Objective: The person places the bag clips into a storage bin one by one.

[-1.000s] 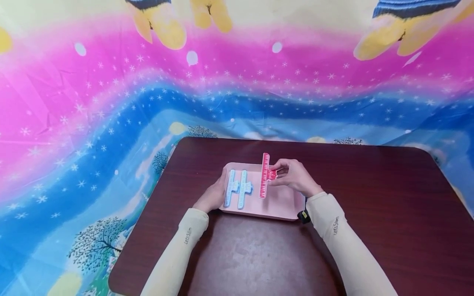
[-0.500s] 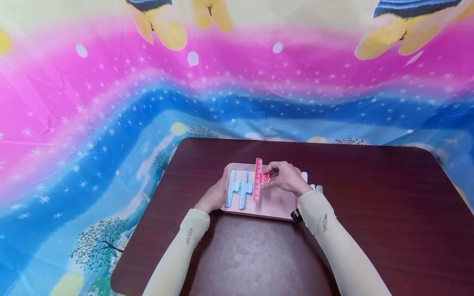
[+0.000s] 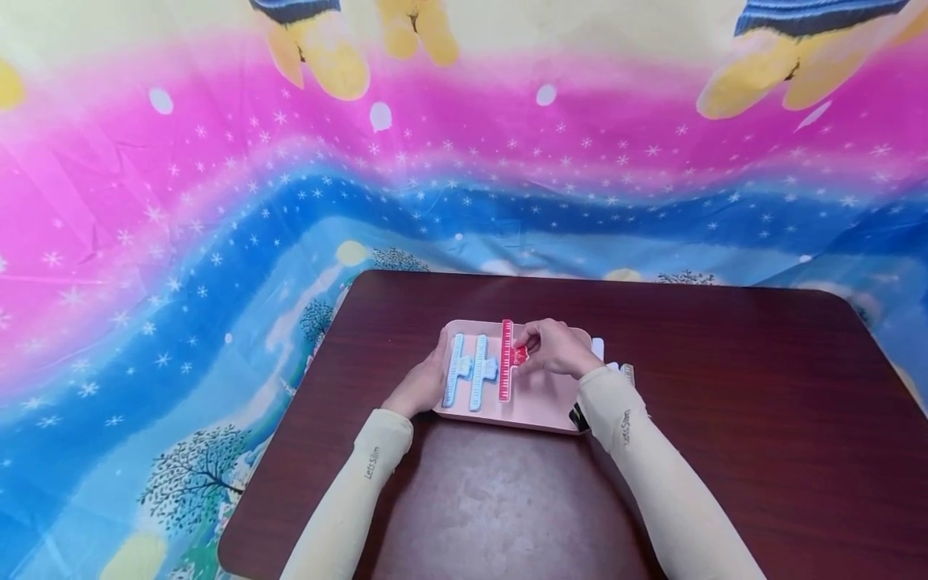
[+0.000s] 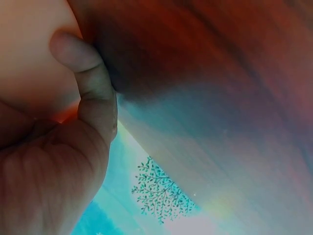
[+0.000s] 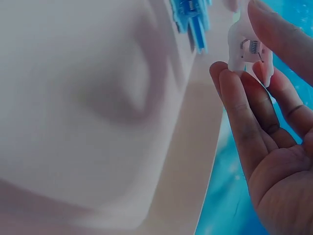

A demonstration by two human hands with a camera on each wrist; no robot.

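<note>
My right hand (image 3: 557,348) pinches a red clip (image 3: 506,362) by its handle, thumb on one side and fingers on the other. The clip has a long straight bar with piano-key markings. It hangs over the middle of the pink tray (image 3: 547,407); its pale underside and spring show in the right wrist view. Two light-blue clips of the same shape, a left blue clip (image 3: 453,372) and a right blue clip (image 3: 478,374), lie side by side in the tray's left half. My left hand (image 3: 419,385) grips the tray's left side, its thumb (image 4: 95,81) bent against the wall.
The tray stands on a dark brown table (image 3: 754,403). Just right of the tray, a white object (image 3: 598,348) and a small pale object (image 3: 627,372) show partly behind the right sleeve (image 3: 623,411). A patterned cloth (image 3: 464,161) hangs behind the table.
My right hand has carried the red clip left and then lower, close beside the right blue clip. The pale objects right of the tray have come into view. My left hand stays put.
</note>
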